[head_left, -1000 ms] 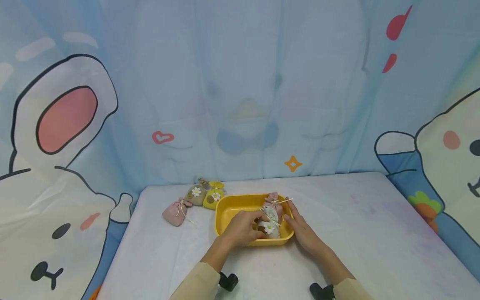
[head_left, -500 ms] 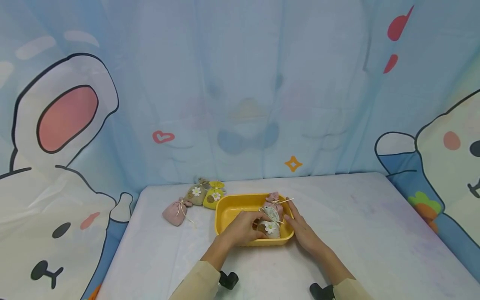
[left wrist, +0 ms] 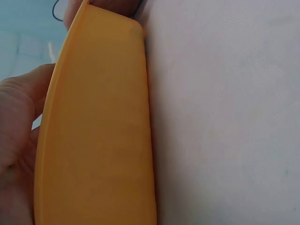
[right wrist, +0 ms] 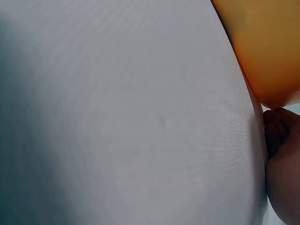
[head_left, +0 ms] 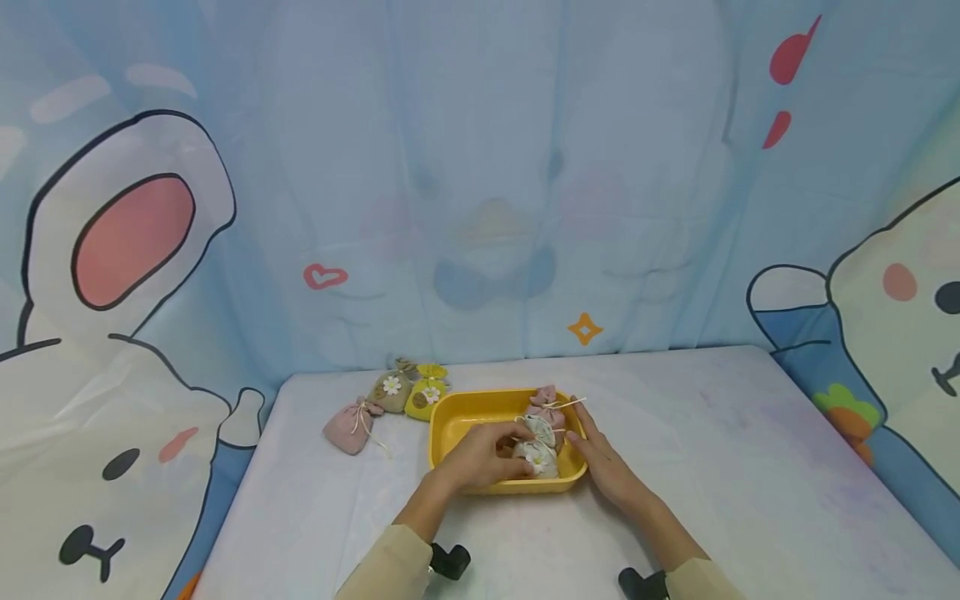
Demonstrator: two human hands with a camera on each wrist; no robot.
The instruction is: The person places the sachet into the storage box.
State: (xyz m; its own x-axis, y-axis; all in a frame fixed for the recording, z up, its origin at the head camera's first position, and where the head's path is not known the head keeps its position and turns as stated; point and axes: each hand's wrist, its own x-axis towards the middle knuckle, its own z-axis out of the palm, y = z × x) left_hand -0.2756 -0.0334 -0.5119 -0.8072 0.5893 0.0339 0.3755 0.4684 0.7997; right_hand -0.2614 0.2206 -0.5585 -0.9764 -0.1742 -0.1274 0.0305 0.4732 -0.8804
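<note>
A yellow tray (head_left: 468, 407) sits on the white-covered table. Inside its right half lies a white drawstring pouch (head_left: 542, 460) with a daisy, and behind it a pink drawstring pouch (head_left: 553, 413). My left hand (head_left: 480, 457) reaches over the front rim, its curled fingers and thumb pinching the left side of the white pouch. In the left wrist view, that hand (left wrist: 18, 140) shows behind the tray wall (left wrist: 98, 117). Against the tray's right end rests my right hand (head_left: 611, 467), fingers extended along the rim. The right wrist view catches part of this hand (right wrist: 283, 164) below a tray corner (right wrist: 267, 47).
Left of the tray lie a pink pouch (head_left: 351, 427), a khaki pouch (head_left: 390, 393) with a daisy, and a yellow pouch (head_left: 424, 402). A blue cartoon curtain (head_left: 480, 183) hangs behind the table (head_left: 750, 467).
My left hand has shifted slightly left and its fingers now cover the brown patch on the white pouch. My right hand stays at the tray's right end.
</note>
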